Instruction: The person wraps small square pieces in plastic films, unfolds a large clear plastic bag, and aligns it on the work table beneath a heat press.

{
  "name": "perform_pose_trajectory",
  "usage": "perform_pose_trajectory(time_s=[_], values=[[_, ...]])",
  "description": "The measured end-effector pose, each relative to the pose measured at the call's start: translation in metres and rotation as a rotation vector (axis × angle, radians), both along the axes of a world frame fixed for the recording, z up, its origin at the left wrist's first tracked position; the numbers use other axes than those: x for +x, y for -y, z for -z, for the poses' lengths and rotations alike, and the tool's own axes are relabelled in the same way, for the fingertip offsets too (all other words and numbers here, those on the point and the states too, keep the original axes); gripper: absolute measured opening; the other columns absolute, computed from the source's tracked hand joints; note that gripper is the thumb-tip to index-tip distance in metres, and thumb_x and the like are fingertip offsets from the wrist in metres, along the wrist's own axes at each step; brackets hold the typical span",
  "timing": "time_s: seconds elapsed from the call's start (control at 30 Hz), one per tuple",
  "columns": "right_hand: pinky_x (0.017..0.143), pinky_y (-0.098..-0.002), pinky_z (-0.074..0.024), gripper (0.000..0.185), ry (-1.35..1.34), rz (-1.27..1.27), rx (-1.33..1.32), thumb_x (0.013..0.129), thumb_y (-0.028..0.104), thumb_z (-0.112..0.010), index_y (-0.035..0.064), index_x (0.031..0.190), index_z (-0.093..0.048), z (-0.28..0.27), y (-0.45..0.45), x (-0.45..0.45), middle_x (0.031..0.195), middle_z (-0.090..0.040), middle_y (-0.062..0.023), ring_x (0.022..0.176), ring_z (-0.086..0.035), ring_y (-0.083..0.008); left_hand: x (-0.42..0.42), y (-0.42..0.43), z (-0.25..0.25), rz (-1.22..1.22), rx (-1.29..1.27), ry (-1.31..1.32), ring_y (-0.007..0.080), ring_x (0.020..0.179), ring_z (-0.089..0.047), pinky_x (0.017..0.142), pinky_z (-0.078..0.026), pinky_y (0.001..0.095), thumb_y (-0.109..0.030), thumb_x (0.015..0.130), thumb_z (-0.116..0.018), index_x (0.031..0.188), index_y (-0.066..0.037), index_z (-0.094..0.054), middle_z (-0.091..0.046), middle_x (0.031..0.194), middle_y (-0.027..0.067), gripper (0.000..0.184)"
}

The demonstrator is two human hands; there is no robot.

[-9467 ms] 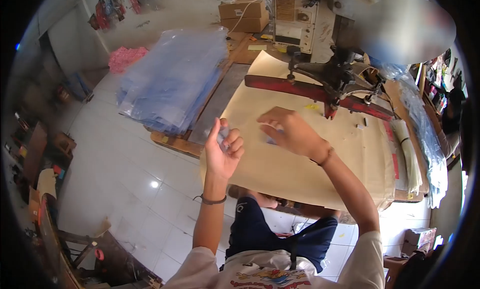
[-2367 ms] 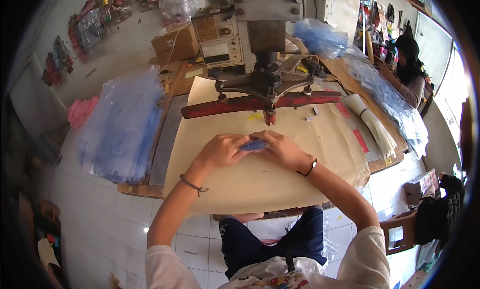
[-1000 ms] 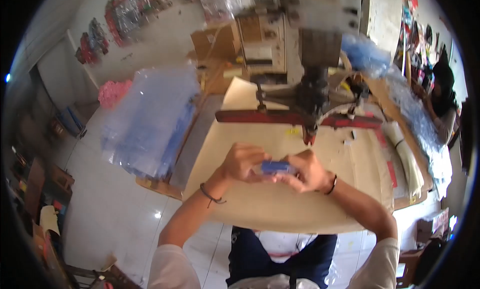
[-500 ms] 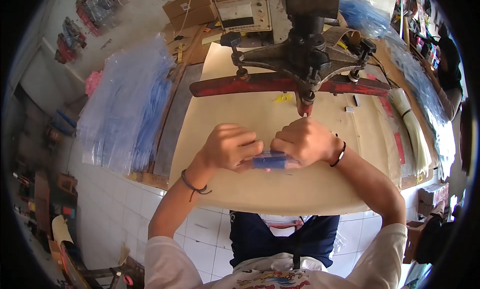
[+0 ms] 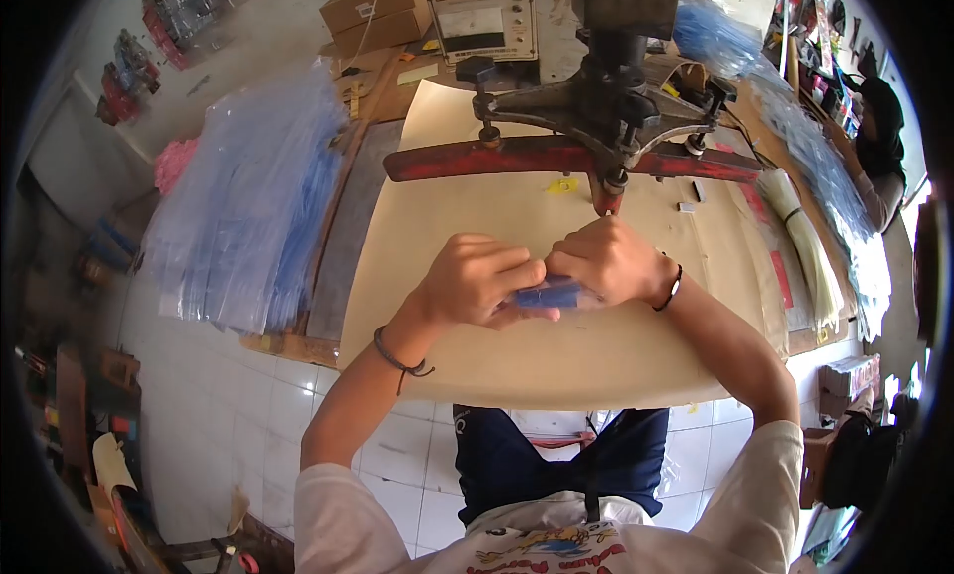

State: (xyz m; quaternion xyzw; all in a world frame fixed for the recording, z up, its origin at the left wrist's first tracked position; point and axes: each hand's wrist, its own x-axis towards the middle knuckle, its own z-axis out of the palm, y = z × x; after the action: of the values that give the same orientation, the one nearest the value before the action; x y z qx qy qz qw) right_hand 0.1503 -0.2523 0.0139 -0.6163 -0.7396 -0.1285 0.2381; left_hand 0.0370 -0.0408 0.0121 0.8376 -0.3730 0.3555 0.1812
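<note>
The left hand and the right hand have their fingers curled closed on a small blue plastic piece, held between them over the tan sheet on the surface, on the near side of the red bar. A stack of bluish plastic sheets lies well apart, to the left.

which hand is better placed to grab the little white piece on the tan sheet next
Likely the right hand: it is nearer the white piece, which lies forward and to its right. The left hand is farther off. Both hold the blue piece.
</note>
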Motion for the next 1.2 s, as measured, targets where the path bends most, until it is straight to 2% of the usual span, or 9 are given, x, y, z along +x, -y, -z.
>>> perform_pose_trajectory(time_s=[0.17,0.27,0.4,0.5,0.67,0.8,0.9,1.0,1.2], values=[[0.059,-0.0431,-0.0526,0.033,0.006,0.002,0.013,0.08,0.032,-0.076,0.0043,0.093,-0.065,0.002,-0.002,-0.001,0.077,-0.067,-0.0093,0.067,-0.066,-0.0308,0.003,-0.003,0.003,0.06,0.009,-0.055,0.0208,0.051,-0.055,0.048,-0.042,0.0334,-0.048,0.079,-0.081,0.081,-0.01,-0.062,-0.051,0.064,0.0008,0.042],[0.059,-0.0445,-0.0522,0.031,-0.074,0.078,-0.056,0.084,0.034,-0.074,0.0037,0.087,-0.067,-0.011,0.001,-0.011,0.075,-0.068,-0.0123,0.064,-0.066,-0.0331,0.011,-0.004,0.009,0.091,-0.201,-0.049,0.0204,0.047,-0.048,0.047,-0.039,0.0321,-0.049,0.084,-0.077,0.081,-0.008,-0.064,-0.049,0.061,0.0027,0.043],[0.059,-0.0449,-0.0517,0.039,-0.132,0.213,-0.269,0.088,0.04,-0.07,0.0023,0.078,-0.068,-0.019,0.005,-0.014,0.071,-0.068,-0.0147,0.063,-0.064,-0.0359,0.001,-0.005,-0.003,0.044,-0.337,-0.115,0.0152,0.053,-0.053,0.049,-0.04,0.0282,-0.037,0.088,-0.077,0.087,-0.006,-0.073,-0.056,0.067,0.0031,0.032],[0.059,-0.0448,-0.0497,0.035,-0.157,0.267,-0.318,0.088,0.037,-0.072,0.0012,0.086,-0.07,-0.018,0.006,-0.016,0.076,-0.069,-0.0165,0.064,-0.064,-0.0361,0.003,-0.001,0.001,0.002,-0.349,-0.15,0.0128,0.059,-0.056,0.05,-0.041,0.0271,-0.026,0.091,-0.075,0.094,-0.004,-0.078,-0.059,0.072,0.004,0.022],[0.068,-0.0455,-0.0524,0.037,-0.239,0.337,-0.114,0.09,0.036,-0.069,-0.0012,0.091,-0.07,-0.017,0.005,-0.022,0.083,-0.07,-0.0202,0.071,-0.066,-0.0375,0.006,0.003,-0.006,-0.04,-0.462,-0.159,0.0134,0.067,-0.063,0.055,-0.049,0.0272,-0.012,0.093,-0.072,0.096,-0.003,-0.079,-0.067,0.081,0.006,0.011],[0.074,-0.0481,-0.0547,0.041,-0.414,0.307,-0.058,0.096,0.037,-0.064,-0.0034,0.105,-0.069,-0.015,0.004,-0.033,0.083,-0.07,-0.0233,0.075,-0.068,-0.0414,0.003,0.003,-0.003,-0.041,-0.588,-0.258,0.0133,0.072,-0.066,0.056,-0.053,0.0262,-0.012,0.096,-0.068,0.102,-0.002,-0.078,-0.069,0.086,0.0064,0.015],[0.076,-0.0484,-0.054,0.037,-0.586,0.272,-0.092,0.098,0.031,-0.063,-0.0039,0.11,-0.067,-0.022,0.005,-0.038,0.086,-0.069,-0.0252,0.077,-0.068,-0.0425,0.002,0.004,-0.005,0.034,-0.657,-0.304,0.014,0.074,-0.066,0.056,-0.055,0.0259,-0.014,0.099,-0.064,0.104,-0.001,-0.076,-0.068,0.091,0.0077,0.019],[0.076,-0.0476,-0.0534,0.036,-0.691,0.207,-0.081,0.1,0.03,-0.062,-0.0042,0.111,-0.065,-0.024,0.005,-0.039,0.088,-0.069,-0.0262,0.078,-0.067,-0.0425,0.001,0.004,-0.007,0.088,-0.692,-0.314,0.0146,0.075,-0.066,0.056,-0.056,0.0256,-0.015,0.102,-0.06,0.106,0.001,-0.075,-0.066,0.094,0.0086,0.022],[0.07,-0.0457,-0.0541,0.036,-0.795,0.21,-0.039,0.1,0.029,-0.062,-0.005,0.113,-0.062,-0.019,0.002,-0.041,0.078,-0.068,-0.0251,0.073,-0.069,-0.0407,0.002,0.0,-0.006,0.065,-0.706,-0.339,0.0151,0.08,-0.066,0.066,-0.052,0.0258,-0.015,0.102,-0.06,0.106,0.003,-0.073,-0.064,0.092,0.0078,0.022]])
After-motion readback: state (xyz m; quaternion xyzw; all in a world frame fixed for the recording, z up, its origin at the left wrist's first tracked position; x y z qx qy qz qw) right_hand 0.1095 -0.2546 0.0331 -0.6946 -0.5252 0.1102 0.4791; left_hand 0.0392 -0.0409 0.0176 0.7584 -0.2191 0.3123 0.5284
